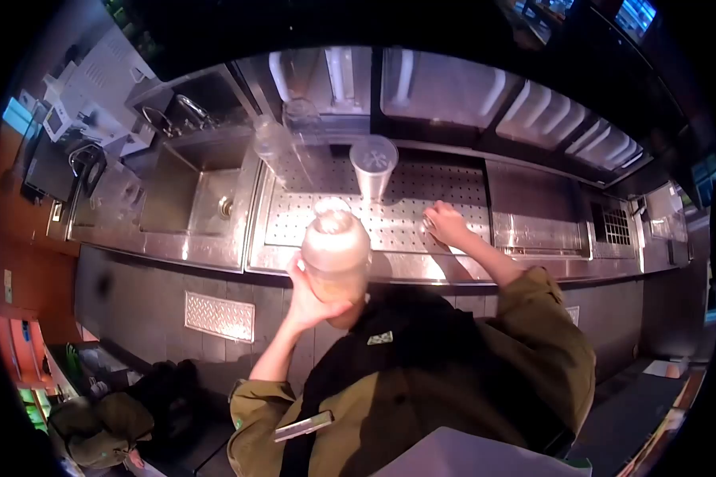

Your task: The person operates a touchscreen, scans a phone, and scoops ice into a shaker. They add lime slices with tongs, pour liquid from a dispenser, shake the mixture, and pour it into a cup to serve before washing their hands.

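My left hand [304, 304] is wrapped round a translucent shaker [336, 253], raised in front of my chest above the counter's front edge. Something pale and yellowish shows in its lower part. Low over the perforated metal tray [314, 226], my right hand [447, 224] has its fingers curled together. Whether they pinch a small thing is not clear. A tall clear cup [373, 163] with what looks like ice stands on the tray between my hands, further back. Left of it are a clear bottle-like container [272, 143] and a tall clear pitcher [309, 135].
A steel sink [215, 195] with a tap [191, 110] lies to the left, beside a white machine [95, 87]. Lidded bins with white handles [445, 83] line the back. On the right is a recessed steel well [537, 203]. Another person [103, 421] is at lower left.
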Demonstrator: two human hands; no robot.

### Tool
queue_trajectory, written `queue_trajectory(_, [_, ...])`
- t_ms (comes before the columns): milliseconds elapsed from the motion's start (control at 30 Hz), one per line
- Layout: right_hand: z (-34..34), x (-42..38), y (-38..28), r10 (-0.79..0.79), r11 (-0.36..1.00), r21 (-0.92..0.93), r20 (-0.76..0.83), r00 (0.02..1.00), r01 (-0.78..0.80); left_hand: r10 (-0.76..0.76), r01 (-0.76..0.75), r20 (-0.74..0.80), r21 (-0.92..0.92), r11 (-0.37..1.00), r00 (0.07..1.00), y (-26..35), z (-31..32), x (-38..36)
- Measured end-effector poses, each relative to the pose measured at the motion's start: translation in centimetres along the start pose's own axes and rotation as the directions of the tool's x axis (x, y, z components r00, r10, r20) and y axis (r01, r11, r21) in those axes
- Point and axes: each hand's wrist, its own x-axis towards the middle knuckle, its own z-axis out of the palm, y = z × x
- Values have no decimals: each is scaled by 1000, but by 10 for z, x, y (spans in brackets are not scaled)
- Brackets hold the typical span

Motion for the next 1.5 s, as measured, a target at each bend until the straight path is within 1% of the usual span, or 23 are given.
queue_trajectory(100, [4,-1,-11,-99,994,-72,-243,965,84,57,-54,-74,38,998,996,2,-7,13])
queue_trajectory(167, [-37,26,-42,-7,984,170,-252,968,51,86,-82,-104,45,996,991,4,-9,24])
queue_trajectory(200, [-48,45,-61,127,908,418,-209,970,-29,102,-94,-104,76,993,989,6,-11,31])
queue_trajectory(233, [-52,63,-78,245,765,635,-129,961,-110,114,-103,-104,107,989,988,8,-13,36])
queue_trajectory(300, [-12,103,-90,285,303,945,-212,935,122,107,-85,-114,177,981,988,10,-16,42])
queue_trajectory(400, [12,117,-112,298,50,956,-289,910,288,82,-48,-151,218,975,985,16,-15,47])
queue_trajectory(500, [4,104,-112,223,292,950,-177,958,108,39,-1,-144,256,967,989,11,-15,49])
queue_trajectory(533, [4,93,-100,256,503,857,-270,928,110,43,1,-129,324,946,991,-1,-23,48])
queue_trajectory(567, [-24,77,-99,315,393,898,-331,889,196,5,31,-140,252,967,990,12,-13,51])
queue_trajectory(600, [-44,74,-91,293,519,769,-570,767,373,26,4,-125,229,973,992,13,-10,58])
queue_trajectory(633, [-80,72,-96,231,481,730,-640,732,486,32,-10,-103,200,980,994,13,-5,62])
queue_trajectory(700, [-123,85,-112,-63,280,825,-495,867,491,-10,22,-59,210,977,998,18,5,73])
queue_trajectory(767, [-140,111,-132,-272,63,952,-272,923,299,13,-9,-9,299,954,1000,26,5,92])
queue_trajectory(800, [-157,115,-137,-209,69,977,-182,961,200,53,-54,13,370,927,999,30,2,101])
queue_trajectory(867, [-145,131,-125,-46,-246,963,-122,991,107,102,-131,82,607,784,991,33,-14,120])
queue_trajectory(900, [-140,141,-117,26,-397,915,-64,998,69,60,-114,109,599,793,992,37,-18,129])
queue_trajectory(933, [-158,156,-108,225,-263,951,-100,969,159,20,-97,136,588,803,991,43,-18,139])
queue_trajectory(967, [-156,162,-97,198,-271,961,10,980,45,-17,-82,163,580,810,986,51,-16,144])
queue_trajectory(1000, [-146,165,-93,213,-260,964,-2,977,58,-40,-78,155,688,722,987,60,-14,148])
queue_trajectory(1100, [-118,168,-87,192,-282,959,61,980,-4,-184,-45,223,743,668,957,76,-18,162])
queue_trajectory(1133, [-112,169,-86,169,-298,954,95,981,-41,-118,-142,271,771,620,955,77,-21,165])
queue_trajectory(1333, [-94,168,-88,116,-322,946,6,993,32,-211,-197,313,878,437,926,90,-29,176])
queue_trajectory(1500, [-97,165,-95,193,-411,908,1,981,80,-244,-230,322,912,339,915,94,-36,178])
